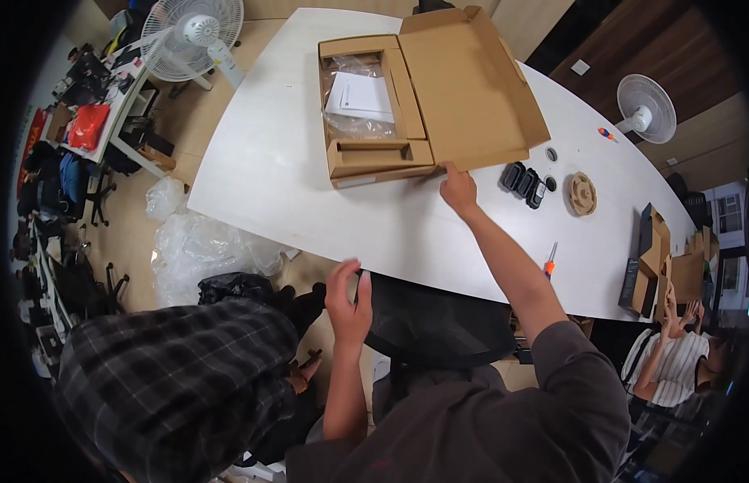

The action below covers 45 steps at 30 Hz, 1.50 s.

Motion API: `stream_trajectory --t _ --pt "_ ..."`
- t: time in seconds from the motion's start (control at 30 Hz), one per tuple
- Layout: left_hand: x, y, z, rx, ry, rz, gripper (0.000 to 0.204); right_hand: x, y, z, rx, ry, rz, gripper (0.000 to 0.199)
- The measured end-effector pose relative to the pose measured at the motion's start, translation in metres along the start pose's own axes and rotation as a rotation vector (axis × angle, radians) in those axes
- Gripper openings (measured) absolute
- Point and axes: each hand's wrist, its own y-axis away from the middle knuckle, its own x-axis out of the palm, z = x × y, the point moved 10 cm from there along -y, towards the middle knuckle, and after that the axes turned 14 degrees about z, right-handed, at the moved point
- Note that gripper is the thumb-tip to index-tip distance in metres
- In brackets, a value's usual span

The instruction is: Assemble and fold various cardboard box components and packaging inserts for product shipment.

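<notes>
An open brown cardboard box (376,154) lies on the white table (294,185), its lid (471,88) folded back to the right. Inside are a clear plastic bag and a white paper sheet (358,97). My right hand (458,190) reaches forward and grips the lid's near corner. My left hand (348,296) hovers at the table's near edge, fingers apart and holding nothing, beside the black mesh chair back (435,322).
Black devices (524,183), a round wooden disc (582,193) and two orange screwdrivers (550,262) (606,134) lie to the right. More boxes (656,258) sit far right. A person in plaid (173,378) stands at my left, another (672,362) sits right. Crumpled plastic (205,245) and fans (193,36) surround the table.
</notes>
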Motion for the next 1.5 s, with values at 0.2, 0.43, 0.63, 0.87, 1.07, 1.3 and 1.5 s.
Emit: stream_trajectory --t 0.2,0.43,0.63,0.87,1.07,1.3,1.5 --pt "0.096 -0.106 0.016 0.23 -0.468 0.239 0.039 0.003 0.082 -0.011 0.036 -0.045 0.095 0.048" --pt "0.163 -0.114 0.071 0.286 -0.911 0.456 0.018 0.004 0.129 -0.024 0.09 -0.12 0.144 0.052" --pt "0.117 -0.117 0.042 0.321 -0.81 0.36 0.017 0.006 0.145 -0.038 0.089 -0.19 0.131 0.049" --pt "0.057 -0.079 -0.031 0.243 -0.768 0.275 0.02 -0.005 0.166 -0.033 0.124 -0.326 0.251 0.054" --pt "0.077 -0.039 -0.039 0.028 -0.038 0.499 0.033 -0.037 0.203 0.032 -0.097 -1.394 0.368 0.082" --pt "0.145 0.003 -0.035 -0.192 0.501 0.831 0.036 -0.046 0.225 0.02 -0.048 -1.696 0.261 0.066" --pt "0.165 0.019 -0.06 -0.245 0.523 0.799 0.032 -0.07 0.248 -0.008 -0.162 -1.672 0.239 0.073"
